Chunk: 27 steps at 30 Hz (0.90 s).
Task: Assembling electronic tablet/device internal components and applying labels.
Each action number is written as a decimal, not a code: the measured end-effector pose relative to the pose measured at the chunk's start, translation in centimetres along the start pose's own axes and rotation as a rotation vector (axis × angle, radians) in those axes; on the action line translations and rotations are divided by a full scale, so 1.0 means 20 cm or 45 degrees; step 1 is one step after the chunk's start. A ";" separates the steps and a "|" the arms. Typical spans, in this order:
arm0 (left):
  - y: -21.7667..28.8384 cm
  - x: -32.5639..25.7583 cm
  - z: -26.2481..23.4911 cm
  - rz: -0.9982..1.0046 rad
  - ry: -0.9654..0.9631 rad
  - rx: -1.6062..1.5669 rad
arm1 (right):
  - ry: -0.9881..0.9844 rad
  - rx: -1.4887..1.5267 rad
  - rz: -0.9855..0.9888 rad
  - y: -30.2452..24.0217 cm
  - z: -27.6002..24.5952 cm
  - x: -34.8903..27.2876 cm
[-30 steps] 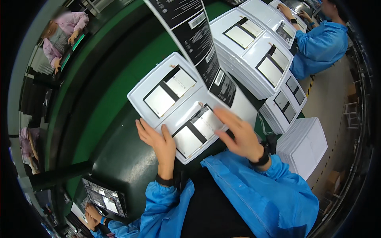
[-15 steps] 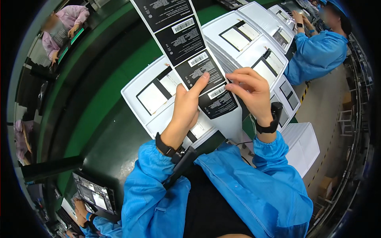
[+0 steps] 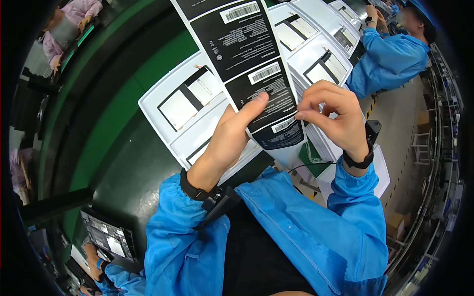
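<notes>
Label strip (image 3: 239, 47): smooth, paper-like, faint sheen. Tray (image 3: 193, 135): white plastic, smooth, glossy. Flat pack (image 3: 177, 110): silvery, metallic-looking. Surface (image 3: 129, 172): smooth, reflective. Sleeve (image 3: 170, 227): creased blue cloth.

Bench: on my feed, the bench (image 3: 123, 172) has a dark green, slightly glossy top.
Near tray: I see a white, two-compartment tray (image 3: 197, 128) lying on it, partly hidden from me.
Stacked trays: beyond it, to the right, I make out stacked white trays (image 3: 302, 51); their base is hidden from me.
Opened device: at lower left, I have a flat electronic unit (image 3: 108, 234) with exposed internals on the bench.
Floor: at right, I get pale grey floor (image 3: 387, 116) bearing a yellow-and-black stripe (image 3: 372, 106).
</notes>
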<state>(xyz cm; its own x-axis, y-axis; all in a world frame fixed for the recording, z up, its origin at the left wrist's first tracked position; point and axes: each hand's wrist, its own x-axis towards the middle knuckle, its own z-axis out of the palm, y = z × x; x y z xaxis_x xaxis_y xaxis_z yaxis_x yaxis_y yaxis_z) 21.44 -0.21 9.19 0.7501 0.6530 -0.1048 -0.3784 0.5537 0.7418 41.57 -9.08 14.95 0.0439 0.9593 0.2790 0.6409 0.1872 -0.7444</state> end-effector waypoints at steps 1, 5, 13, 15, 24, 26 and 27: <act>-0.01 0.00 0.00 0.029 -0.010 0.099 | -0.037 -0.041 0.038 -0.01 -0.02 -0.01; -0.03 0.01 0.02 0.054 -0.062 0.097 | -0.063 -0.129 0.045 -0.02 -0.02 -0.05; -0.10 0.10 -0.05 0.335 0.246 0.480 | 0.466 -0.097 -0.364 -0.16 -0.07 -0.29; -0.13 0.12 -0.10 0.645 0.323 0.903 | 0.684 0.338 -0.387 -0.13 -0.02 -0.35; -0.15 -0.31 -0.25 0.753 0.161 0.302 | 0.548 1.434 0.567 -0.17 0.62 -0.10; -0.10 -0.35 -0.27 0.706 0.462 0.255 | 0.301 1.304 0.599 -0.13 0.73 -0.09; -0.07 -0.38 -0.33 0.660 0.511 0.256 | 0.230 1.079 0.596 -0.13 0.75 -0.09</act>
<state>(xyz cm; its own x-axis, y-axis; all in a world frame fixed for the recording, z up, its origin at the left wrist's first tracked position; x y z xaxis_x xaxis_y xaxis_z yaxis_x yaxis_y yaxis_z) 12.75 -2.59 4.55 0.2256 0.9702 0.0884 -0.4975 0.0367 0.8667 28.22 -8.05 7.31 0.3151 0.9415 -0.1192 -0.2294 -0.0463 -0.9722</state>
